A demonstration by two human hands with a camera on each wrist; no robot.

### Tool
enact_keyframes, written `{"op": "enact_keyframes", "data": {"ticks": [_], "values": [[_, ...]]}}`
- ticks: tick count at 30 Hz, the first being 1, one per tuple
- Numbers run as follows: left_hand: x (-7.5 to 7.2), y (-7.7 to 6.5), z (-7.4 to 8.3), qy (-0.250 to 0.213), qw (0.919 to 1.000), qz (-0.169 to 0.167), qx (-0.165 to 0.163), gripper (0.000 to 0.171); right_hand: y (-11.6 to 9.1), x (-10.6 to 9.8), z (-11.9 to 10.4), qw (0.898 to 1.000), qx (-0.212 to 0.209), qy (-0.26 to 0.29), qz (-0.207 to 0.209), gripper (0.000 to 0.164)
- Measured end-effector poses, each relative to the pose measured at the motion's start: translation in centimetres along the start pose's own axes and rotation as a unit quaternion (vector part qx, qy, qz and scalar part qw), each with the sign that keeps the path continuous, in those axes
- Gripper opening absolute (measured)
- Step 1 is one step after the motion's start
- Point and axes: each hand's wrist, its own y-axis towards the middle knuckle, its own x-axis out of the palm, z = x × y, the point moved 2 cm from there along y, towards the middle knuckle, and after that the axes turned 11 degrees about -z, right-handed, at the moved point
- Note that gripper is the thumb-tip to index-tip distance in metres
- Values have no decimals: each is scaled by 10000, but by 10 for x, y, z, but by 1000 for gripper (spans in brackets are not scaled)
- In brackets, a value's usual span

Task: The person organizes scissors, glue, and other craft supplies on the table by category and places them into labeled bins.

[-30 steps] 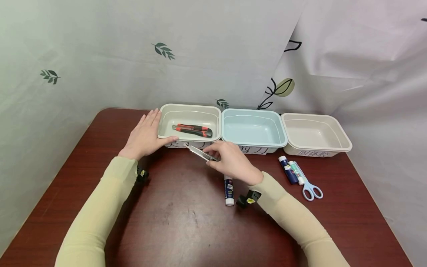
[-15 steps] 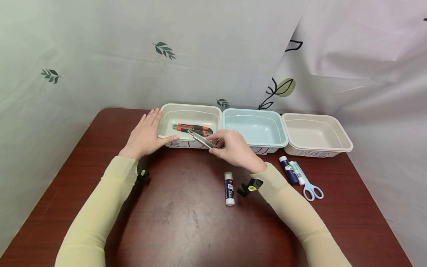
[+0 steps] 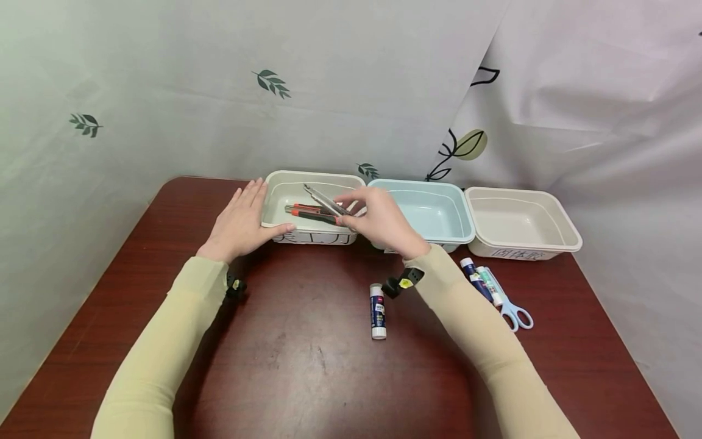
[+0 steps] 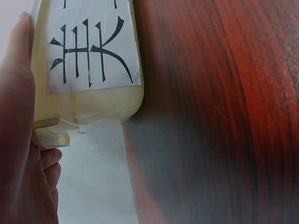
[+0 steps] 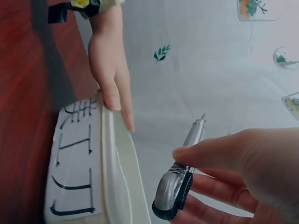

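In the head view my right hand (image 3: 384, 221) pinches a silver utility knife (image 3: 322, 198) between thumb and fingers, over the left grey box (image 3: 276, 198). The right wrist view shows the knife's metal body and black end (image 5: 170, 196), its tip pointing away from the palm. Two red-and-black utility knives (image 3: 311, 214) lie inside that box, partly covered by the right hand. My left hand (image 3: 234, 227) rests against the box's left end, fingers straight and thumb along the front rim. The left wrist view has this hand (image 4: 18, 116) beside the labelled front (image 4: 91, 56).
A light blue box (image 3: 433, 210) and another grey box (image 3: 515, 213) continue the row to the right. A glue stick (image 3: 378, 312) lies on the brown table (image 3: 274, 366). Two more glue sticks (image 3: 476, 279) and blue-handled scissors (image 3: 517, 316) lie near the right box.
My right hand has raised the silver utility knife from in front of the left box and carried it forward over the box. The left hand stays in place.
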Motion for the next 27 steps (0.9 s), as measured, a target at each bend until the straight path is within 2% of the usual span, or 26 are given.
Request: {"op": "enact_keyframes", "data": {"ticks": [7, 13, 19, 27], "values": [[0, 1, 0, 40, 10000, -33, -5, 118, 22, -10, 2, 9999, 154, -14, 68, 31], [0, 0, 1, 17, 10000, -47, -4, 118, 44, -13, 8, 9990, 440, 55, -79, 32], [-1, -1, 0, -26, 10000, -43, -23, 119, 62, -6, 15, 9977, 588, 206, -262, 31], [1, 0, -2, 12, 10000, -23, -31, 119, 78, 10, 28, 9969, 610, -273, -414, 28]]}}
